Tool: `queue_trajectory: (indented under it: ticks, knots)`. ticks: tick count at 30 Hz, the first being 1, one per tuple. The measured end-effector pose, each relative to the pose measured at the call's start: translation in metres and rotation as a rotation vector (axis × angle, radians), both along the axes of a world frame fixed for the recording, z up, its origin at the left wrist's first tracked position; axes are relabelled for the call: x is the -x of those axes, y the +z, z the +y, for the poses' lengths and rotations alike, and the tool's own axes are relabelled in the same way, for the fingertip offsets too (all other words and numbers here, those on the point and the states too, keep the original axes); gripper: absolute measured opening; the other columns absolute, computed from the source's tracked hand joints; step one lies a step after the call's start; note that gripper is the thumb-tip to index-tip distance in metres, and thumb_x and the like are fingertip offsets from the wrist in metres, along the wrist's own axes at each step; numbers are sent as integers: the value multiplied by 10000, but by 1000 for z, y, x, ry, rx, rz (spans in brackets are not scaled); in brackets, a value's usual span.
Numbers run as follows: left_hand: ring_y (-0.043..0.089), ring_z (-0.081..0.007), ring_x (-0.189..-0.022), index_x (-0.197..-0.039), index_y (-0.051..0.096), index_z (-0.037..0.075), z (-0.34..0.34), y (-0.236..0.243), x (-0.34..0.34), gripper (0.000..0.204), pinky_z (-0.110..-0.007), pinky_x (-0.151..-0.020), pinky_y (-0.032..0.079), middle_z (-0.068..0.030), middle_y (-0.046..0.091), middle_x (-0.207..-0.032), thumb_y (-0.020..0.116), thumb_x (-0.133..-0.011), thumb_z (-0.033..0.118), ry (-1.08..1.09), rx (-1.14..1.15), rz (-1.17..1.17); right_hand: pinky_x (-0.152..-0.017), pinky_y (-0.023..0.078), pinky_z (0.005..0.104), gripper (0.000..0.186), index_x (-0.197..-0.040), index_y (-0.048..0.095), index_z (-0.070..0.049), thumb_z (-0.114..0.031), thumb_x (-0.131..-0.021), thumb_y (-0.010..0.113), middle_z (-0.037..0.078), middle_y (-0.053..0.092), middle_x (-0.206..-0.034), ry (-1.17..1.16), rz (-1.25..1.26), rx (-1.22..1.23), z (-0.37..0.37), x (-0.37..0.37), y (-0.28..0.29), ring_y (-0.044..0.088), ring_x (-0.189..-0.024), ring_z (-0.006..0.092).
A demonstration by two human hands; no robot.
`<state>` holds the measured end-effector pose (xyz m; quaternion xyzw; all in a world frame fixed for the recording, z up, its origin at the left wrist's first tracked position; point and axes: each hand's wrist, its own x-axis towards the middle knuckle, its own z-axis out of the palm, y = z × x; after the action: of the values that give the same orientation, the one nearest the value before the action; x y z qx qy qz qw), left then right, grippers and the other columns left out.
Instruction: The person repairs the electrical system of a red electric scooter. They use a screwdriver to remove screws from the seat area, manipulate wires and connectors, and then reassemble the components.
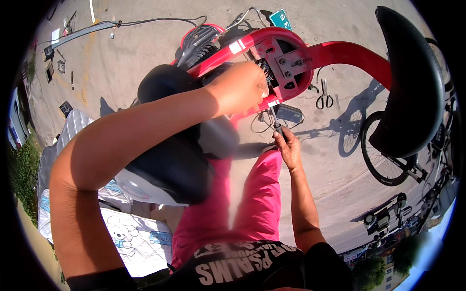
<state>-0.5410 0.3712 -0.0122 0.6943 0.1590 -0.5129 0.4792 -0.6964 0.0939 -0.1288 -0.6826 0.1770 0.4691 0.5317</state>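
A red scooter frame (272, 36) with an open compartment lies in front of me; black wires (265, 70) and a metal plate with bolts (291, 62) show inside. Over the compartment's left side, my left hand (240, 87) is closed with its fingers curled; whatever they grip is hidden. My right hand (290, 148) grips a screwdriver (278, 128) by its dark handle. Its shaft points up toward the frame's near edge, where the tip cannot be made out. Beneath my left arm is the black seat (167, 167).
Scissors (324, 95) and a dark box with a cable (290, 113) lie on the ground just beyond the frame. A black padded backrest (412, 82) rises at right, above a bicycle wheel (383, 167). A white quilted cover (141, 237) hangs at lower left.
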Motion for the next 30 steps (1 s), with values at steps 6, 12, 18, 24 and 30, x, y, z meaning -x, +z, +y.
queue_trajectory:
  ticks: [6,12,18,24,30]
  knots:
    - [665,-209,-667,-924,652,-33,-29,-43,39,122,-336,-652,508,-144,680,-794,559,-907,44,-65,-210,-384,-807,484,294,391,-1230,587,28,-206,-920,631,105,681,-1049,-32,-93,35,-1,13,-8,593,-900,140]
    - [639,-367,-813,-944,648,19,-56,-57,61,129,-393,-711,499,-212,651,-839,571,-913,117,-122,-524,-687,-876,488,356,372,-1215,597,23,-189,-910,620,218,656,-1128,10,-272,-11,1,20,-28,640,-1028,290]
    - [630,-395,-778,-981,549,38,-53,-42,55,134,-469,-639,494,-193,643,-860,529,-886,130,-544,-524,-737,-868,493,395,363,-1179,616,18,-233,-916,601,250,647,-1079,1,-384,-31,5,23,-29,630,-1021,377]
    - [673,-242,-711,-1064,529,79,-22,-31,24,260,-368,-577,528,-85,636,-1100,532,-804,95,-1426,-368,-1062,-751,500,400,303,-1142,639,-33,-228,-911,612,222,663,-920,-44,-368,-67,6,19,-22,650,-855,364]
    - [632,-167,-613,-1021,568,111,8,-23,23,243,-299,-512,513,-17,589,-1295,571,-779,134,-1474,-318,-1268,-566,434,318,211,-1022,608,2,-191,-940,589,73,541,-674,-67,-539,-63,6,23,-27,516,-586,155]
